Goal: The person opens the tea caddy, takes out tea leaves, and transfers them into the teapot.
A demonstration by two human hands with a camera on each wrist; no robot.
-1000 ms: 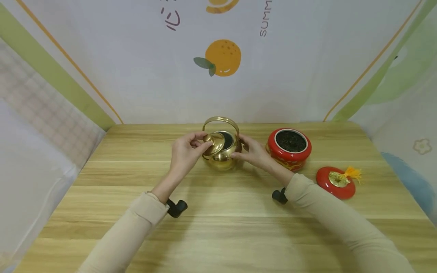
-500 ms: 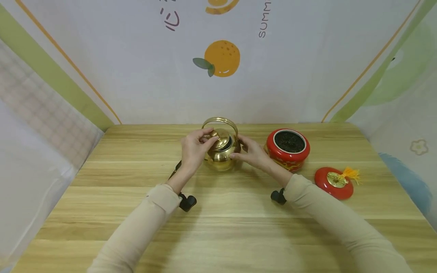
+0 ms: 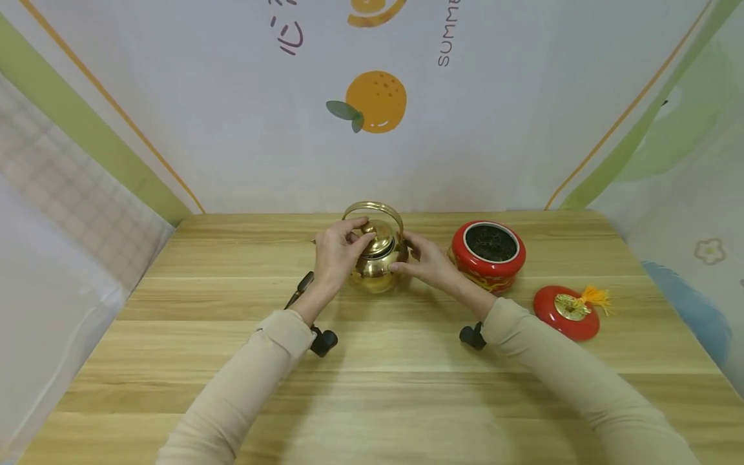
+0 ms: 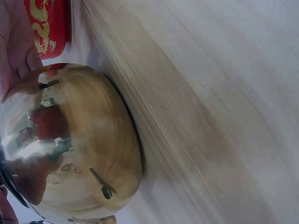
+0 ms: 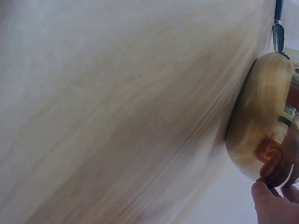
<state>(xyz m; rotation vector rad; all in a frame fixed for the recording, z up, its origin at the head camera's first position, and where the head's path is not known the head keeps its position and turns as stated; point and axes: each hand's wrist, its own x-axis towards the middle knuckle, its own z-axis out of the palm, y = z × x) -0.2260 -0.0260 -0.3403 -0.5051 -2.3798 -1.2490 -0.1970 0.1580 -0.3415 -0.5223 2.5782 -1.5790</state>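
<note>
A shiny gold kettle (image 3: 374, 279) with an arched handle stands near the back of the table. My left hand (image 3: 336, 255) pinches the knob of its round gold lid (image 3: 382, 241). The lid lies over the kettle's mouth, with a thin dark line under its front rim. My right hand (image 3: 433, 261) holds the kettle's right side, thumb in front and fingers behind. In the left wrist view, the polished body (image 4: 93, 135) mirrors the surroundings. The right wrist view catches my right fingertips (image 5: 262, 190) at the kettle's side.
To the right stands a red jar (image 3: 487, 268) with a gold dragon pattern, uncovered and filled with dark, leafy-looking contents. Its red lid (image 3: 566, 313), with a yellow tassel, lies nearer on the wooden table (image 3: 407, 400). A slim dark object (image 3: 302, 284) shows beside my left wrist.
My left hand has moved right with the kettle lid, from tilted at the left of the mouth to flatter over it. The right hand has stayed on the kettle.
</note>
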